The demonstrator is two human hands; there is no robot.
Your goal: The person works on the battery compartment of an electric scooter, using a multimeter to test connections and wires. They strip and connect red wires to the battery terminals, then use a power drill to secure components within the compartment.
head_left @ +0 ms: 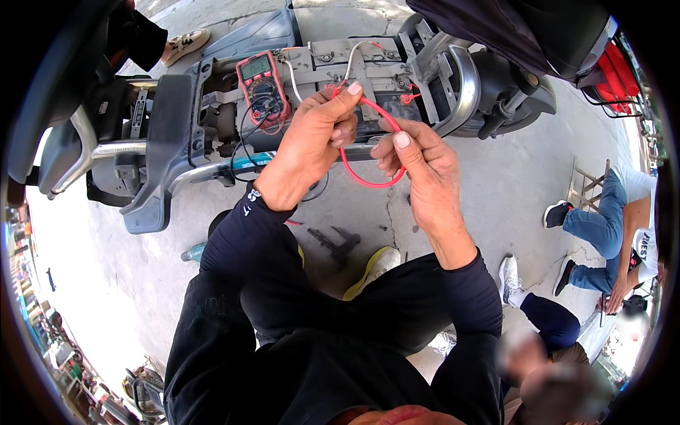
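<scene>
Above the open frame of an electric scooter (183,113), my two hands hold a thick red cable (373,185) that loops down between them. The thumb and fingers of my left hand (312,134) pinch one part of it. My right hand (428,170) grips another part between thumb and curled fingers. Both cable ends are hard to make out. Behind my left hand, a red and black multimeter (263,86) lies on the scooter with dark leads running from it. Grey batteries (331,55) fill the frame's bay, with white wires (352,58) across them.
On the floor near my feet lie a dark pistol-shaped tool (336,245) and a teal bottle (193,253). A chrome bar (467,92) curves up right of the batteries. People sit close by at the right, one in jeans (598,219). Another person's shoe (185,47) stands at far left.
</scene>
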